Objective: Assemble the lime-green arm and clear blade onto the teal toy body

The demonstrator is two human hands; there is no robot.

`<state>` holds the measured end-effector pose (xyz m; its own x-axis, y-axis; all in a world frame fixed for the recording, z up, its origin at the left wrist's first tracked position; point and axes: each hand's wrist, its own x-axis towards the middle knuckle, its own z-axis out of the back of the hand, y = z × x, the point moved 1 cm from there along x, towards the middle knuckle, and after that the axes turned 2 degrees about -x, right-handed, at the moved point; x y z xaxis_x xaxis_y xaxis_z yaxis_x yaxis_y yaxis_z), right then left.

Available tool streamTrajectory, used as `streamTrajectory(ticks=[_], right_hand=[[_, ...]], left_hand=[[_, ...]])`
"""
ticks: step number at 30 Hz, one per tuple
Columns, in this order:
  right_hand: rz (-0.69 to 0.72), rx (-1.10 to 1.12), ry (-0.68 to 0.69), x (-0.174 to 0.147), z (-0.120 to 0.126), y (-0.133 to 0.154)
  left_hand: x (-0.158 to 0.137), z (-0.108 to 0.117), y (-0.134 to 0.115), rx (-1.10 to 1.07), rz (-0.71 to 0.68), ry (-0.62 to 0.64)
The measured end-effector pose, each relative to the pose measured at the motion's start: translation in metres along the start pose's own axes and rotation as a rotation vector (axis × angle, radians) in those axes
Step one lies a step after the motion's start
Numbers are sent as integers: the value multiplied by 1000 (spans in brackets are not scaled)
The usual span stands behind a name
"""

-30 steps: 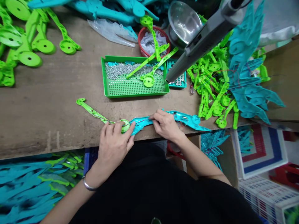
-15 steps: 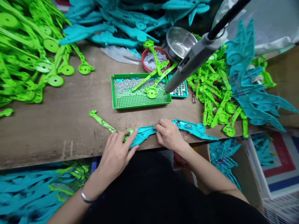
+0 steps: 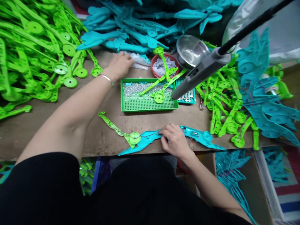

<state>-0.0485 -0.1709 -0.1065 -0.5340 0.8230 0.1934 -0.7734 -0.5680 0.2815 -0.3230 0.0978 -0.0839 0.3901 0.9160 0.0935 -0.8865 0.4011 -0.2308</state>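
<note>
A long blue plastic shell [image 3: 147,139] lies along the table's front edge, hollow side up. A light green plastic arm [image 3: 116,128] rests at its left end, the round disc over the shell. From that disc a thin dark wire [image 3: 151,134] runs along the shell to the fingertips of my right hand [image 3: 174,139]. That hand is closed at the shell's middle; whether it pinches the wire too I cannot tell. My left hand [image 3: 120,65] reaches far forward, its bent fingers over the left end of a clear plastic piece [image 3: 140,61]. Their undersides are hidden.
A green perforated tray [image 3: 150,107] holds small metal parts, with green arms across it. A grey tool [image 3: 199,72] hangs over its right end. Behind are a red basket [image 3: 153,67] and a metal bowl [image 3: 192,50]. Green parts [image 3: 35,56] and blue parts [image 3: 140,34] are piled around.
My left hand has left the green arm's disc and moved forward to the clear plastic piece. My right hand stays on the blue shell. The view has shifted slightly.
</note>
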Motion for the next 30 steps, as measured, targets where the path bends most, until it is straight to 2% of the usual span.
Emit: streamTrajectory(ticks=[5, 9, 11, 13, 14, 16, 18, 20, 23, 26, 30], right_hand=[[11, 76, -3, -1, -3, -3], [32, 94, -20, -1, -4, -4], [41, 96, -30, -1, -4, -4], [40, 104, -43, -1, -4, -4], [40, 108, -54, -1, -4, -3], [44, 108, -77, -1, -4, -3], [48, 105, -86, -1, -5, -3], [42, 105, -77, 0, -5, -3], [26, 109, -55, 0, -5, -2], [14, 112, -48, 0, -5, -1], [0, 117, -53, 0, -4, 1]], left_hand=[[-13, 3, 0, 27, 41, 57], [-28, 21, 2, 54, 40, 78], [-42, 37, 2, 56, 70, 8], [-70, 54, -2, -10, 136, -113], [-89, 60, -6, -87, 182, -173], [-139, 67, -17, -395, 257, -347], [-195, 60, -31, -835, 378, -492], [-247, 39, -49, -1199, 539, -550], [-297, 0, -74, -1415, 742, -510], [-313, -30, -92, -1477, 819, -473], [-310, -43, -99, -1524, 851, -459]])
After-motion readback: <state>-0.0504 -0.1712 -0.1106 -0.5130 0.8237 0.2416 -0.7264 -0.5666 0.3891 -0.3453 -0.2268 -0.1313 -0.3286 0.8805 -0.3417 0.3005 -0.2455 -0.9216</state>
